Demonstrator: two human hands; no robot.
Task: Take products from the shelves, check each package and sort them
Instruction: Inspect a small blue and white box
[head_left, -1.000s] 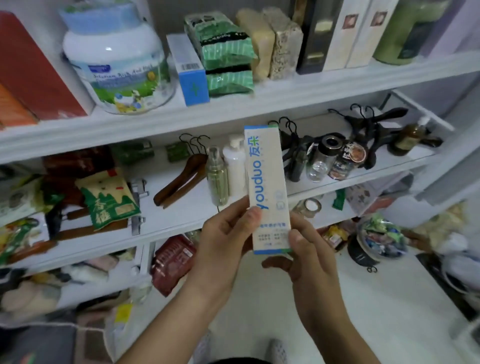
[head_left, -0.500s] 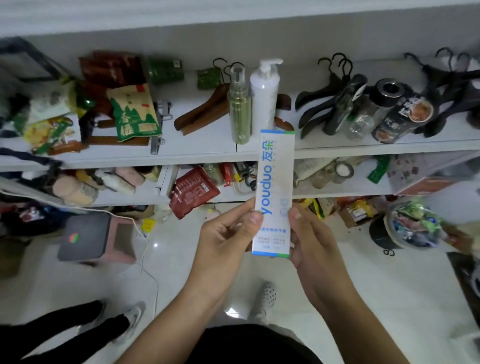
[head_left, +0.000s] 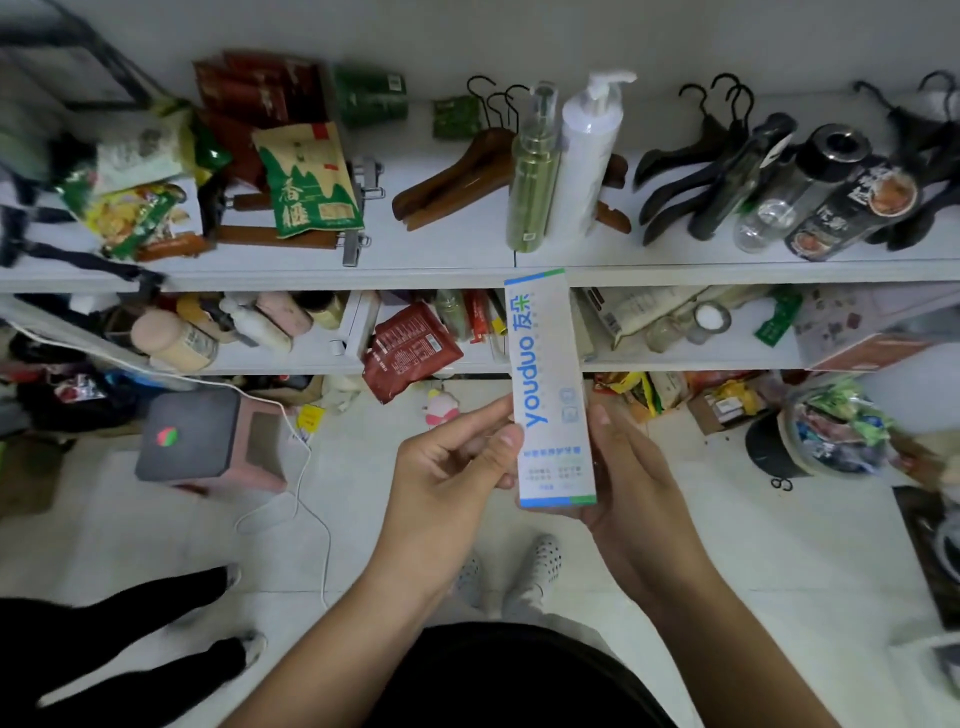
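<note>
While both hands hold it upright, mid head view, the youduo box (head_left: 548, 384) is off the shelves (head_left: 415, 273) & under check. Left hand (head_left: 452, 467) pinches its left edge, thumb on front; right hand (head_left: 628, 467) grips the lower right edge. Sorting isn't done yet: lots of products sit on far shelves, approx. all untouched.

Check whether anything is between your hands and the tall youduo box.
Nothing visible is. The left hand pinches the youduo box at its lower left edge, and the right hand holds its lower right side; both touch it directly.
</note>
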